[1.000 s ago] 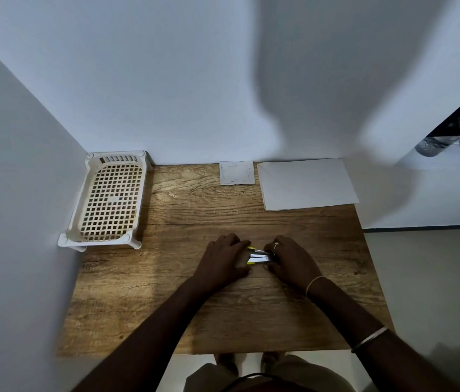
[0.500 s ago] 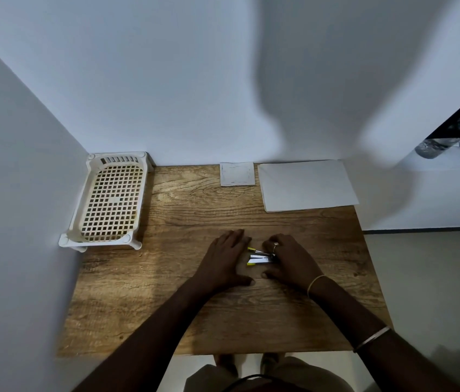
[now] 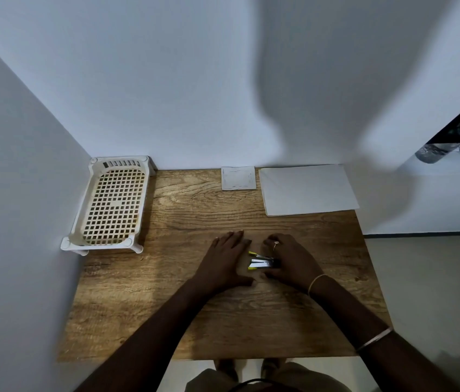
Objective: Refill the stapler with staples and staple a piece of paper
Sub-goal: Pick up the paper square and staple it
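A small yellow and black stapler [image 3: 261,261] lies hinged open in the middle of the wooden table [image 3: 144,301], its metal staple channel showing. My right hand [image 3: 291,261] covers its rear end and holds it down. My left hand [image 3: 224,258] rests flat on the table just left of the stapler, fingers spread and holding nothing. A white sheet of paper [image 3: 308,189] lies at the back right of the table. A small white square packet [image 3: 238,178] sits left of the paper.
A cream plastic lattice tray [image 3: 111,205] stands at the back left corner against the wall. White walls close in the table's left and back sides. The floor lies to the right of the table's edge.
My left hand has let go of the stapler's front, opened flat and slid slightly left. The stapler's front end now shows more fully. My right hand has stayed on the stapler.
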Action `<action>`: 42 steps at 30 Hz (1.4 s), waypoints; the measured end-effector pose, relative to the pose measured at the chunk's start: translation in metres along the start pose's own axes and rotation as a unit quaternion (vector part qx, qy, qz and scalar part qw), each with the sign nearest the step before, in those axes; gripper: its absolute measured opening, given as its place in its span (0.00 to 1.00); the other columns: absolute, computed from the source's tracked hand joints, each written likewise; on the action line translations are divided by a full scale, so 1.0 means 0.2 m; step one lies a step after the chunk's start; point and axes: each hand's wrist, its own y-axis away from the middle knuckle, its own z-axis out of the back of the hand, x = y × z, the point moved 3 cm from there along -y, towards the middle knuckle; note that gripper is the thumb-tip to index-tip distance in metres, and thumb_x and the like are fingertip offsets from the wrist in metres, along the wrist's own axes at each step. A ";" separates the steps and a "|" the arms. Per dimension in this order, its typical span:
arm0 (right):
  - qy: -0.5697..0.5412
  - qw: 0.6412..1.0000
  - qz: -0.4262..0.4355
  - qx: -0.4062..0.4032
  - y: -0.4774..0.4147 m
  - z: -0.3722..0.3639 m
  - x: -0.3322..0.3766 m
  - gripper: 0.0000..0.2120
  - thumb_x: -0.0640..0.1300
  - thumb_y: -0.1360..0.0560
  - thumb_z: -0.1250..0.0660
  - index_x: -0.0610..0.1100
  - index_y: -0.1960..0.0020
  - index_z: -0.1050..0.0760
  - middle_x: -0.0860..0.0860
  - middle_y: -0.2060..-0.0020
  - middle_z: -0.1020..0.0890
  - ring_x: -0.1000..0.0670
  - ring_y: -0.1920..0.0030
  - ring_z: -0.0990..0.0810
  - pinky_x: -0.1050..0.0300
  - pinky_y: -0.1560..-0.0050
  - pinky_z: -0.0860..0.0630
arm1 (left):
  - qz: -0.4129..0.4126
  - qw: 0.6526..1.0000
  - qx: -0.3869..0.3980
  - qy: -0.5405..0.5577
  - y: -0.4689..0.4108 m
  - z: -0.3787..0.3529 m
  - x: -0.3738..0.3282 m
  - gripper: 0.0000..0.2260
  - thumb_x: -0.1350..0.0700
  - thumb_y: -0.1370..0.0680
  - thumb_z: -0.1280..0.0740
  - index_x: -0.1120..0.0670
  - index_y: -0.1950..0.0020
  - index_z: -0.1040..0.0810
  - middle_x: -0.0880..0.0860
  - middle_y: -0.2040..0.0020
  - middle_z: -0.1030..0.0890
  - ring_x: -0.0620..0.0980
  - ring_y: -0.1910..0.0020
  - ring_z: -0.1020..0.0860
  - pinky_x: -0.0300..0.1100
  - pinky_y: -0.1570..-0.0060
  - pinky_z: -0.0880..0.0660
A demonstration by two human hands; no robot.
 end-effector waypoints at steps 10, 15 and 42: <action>-0.139 0.986 -0.025 -0.092 -0.26 0.27 0.06 0.34 0.55 0.28 0.24 0.43 0.27 0.29 0.46 0.30 0.25 0.47 0.30 0.27 0.55 0.30 0.32 | 0.100 0.953 -0.129 0.257 -0.09 0.26 0.06 0.35 0.34 0.24 0.32 0.48 0.22 0.33 0.48 0.22 0.32 0.47 0.24 0.34 0.38 0.32 0.39; -0.210 0.969 -0.059 -0.114 -0.39 0.34 0.10 0.35 0.56 0.27 0.25 0.41 0.27 0.30 0.44 0.30 0.24 0.46 0.30 0.26 0.48 0.30 0.28 | 0.152 0.910 -0.157 0.353 -0.19 0.37 0.12 0.27 0.43 0.19 0.33 0.50 0.22 0.31 0.50 0.23 0.30 0.49 0.24 0.32 0.40 0.33 0.36; -0.197 0.960 -0.180 -0.081 -0.88 0.17 0.06 0.34 0.52 0.22 0.30 0.40 0.22 0.38 0.42 0.26 0.31 0.42 0.25 0.35 0.50 0.27 0.37 | 0.237 0.851 -0.164 0.439 -0.58 0.45 0.28 0.14 0.63 0.24 0.36 0.54 0.41 0.17 0.51 0.46 0.15 0.51 0.46 0.19 0.46 0.48 0.22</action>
